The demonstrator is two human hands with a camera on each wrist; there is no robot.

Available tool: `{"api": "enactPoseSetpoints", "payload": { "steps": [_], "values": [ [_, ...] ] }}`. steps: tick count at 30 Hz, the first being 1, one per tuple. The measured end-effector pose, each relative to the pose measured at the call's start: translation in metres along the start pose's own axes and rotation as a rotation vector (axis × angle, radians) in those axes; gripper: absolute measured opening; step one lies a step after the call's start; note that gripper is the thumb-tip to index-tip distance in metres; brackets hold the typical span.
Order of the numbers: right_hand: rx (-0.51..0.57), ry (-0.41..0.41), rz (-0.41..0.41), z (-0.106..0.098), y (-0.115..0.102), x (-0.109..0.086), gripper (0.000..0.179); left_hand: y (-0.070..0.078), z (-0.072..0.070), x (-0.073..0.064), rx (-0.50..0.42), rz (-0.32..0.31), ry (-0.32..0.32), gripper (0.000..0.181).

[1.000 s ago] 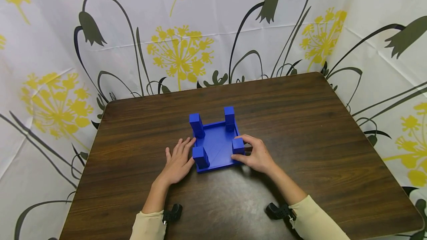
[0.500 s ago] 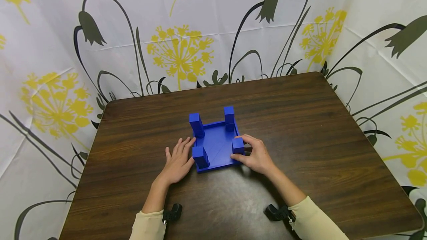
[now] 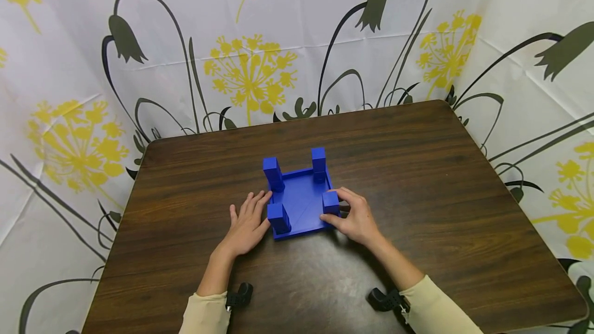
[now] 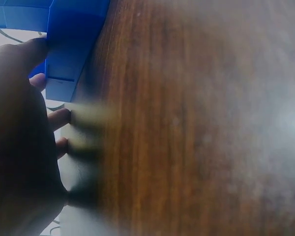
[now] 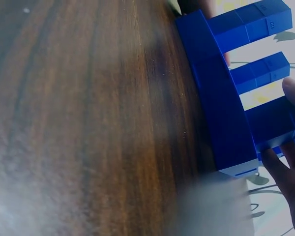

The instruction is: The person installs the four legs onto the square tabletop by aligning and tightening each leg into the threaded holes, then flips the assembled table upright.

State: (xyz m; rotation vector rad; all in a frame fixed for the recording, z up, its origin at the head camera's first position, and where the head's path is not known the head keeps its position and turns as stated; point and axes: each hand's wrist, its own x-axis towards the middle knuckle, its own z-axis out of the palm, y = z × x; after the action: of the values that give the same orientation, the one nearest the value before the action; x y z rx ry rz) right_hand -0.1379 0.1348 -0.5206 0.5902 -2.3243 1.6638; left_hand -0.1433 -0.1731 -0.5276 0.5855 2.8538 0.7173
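Note:
A square blue tray (image 3: 300, 201) with a low rim lies on the table, and a blue block post stands upright at each corner. My right hand (image 3: 359, 216) grips the near right post (image 3: 330, 202) between thumb and fingers, as the right wrist view also shows with the post (image 5: 273, 123). Spread out along the tray's left side, my left hand (image 3: 248, 227) touches the edge with its fingertips. The near left post (image 3: 278, 218) is beside its thumb. At the back stand the far left post (image 3: 273, 173) and the far right post (image 3: 318, 164).
The brown wood-grain table (image 3: 417, 179) extends around the tray on every side. Behind it hangs a white curtain (image 3: 297, 24) printed with grey and yellow flowers. A black wrist device is strapped on each forearm near the cream sleeves (image 3: 206, 313).
Almost nothing differs. The right forearm and its wrist device have shifted very slightly left; the tray, posts and left hand look the same.

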Motion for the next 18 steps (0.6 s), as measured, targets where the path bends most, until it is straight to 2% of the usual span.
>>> {"api": "enactPoseSetpoints", "payload": {
  "steps": [14, 18],
  "values": [
    [0.009, 0.043, 0.021, 0.004, -0.003, -0.004, 0.046, 0.003, -0.005, 0.000, -0.012, -0.011, -0.013, 0.067],
    [0.006, 0.059, 0.012, 0.002, -0.025, -0.002, 0.044, 0.000, -0.003, 0.000, -0.018, -0.009, -0.017, 0.067]
  ]
}}
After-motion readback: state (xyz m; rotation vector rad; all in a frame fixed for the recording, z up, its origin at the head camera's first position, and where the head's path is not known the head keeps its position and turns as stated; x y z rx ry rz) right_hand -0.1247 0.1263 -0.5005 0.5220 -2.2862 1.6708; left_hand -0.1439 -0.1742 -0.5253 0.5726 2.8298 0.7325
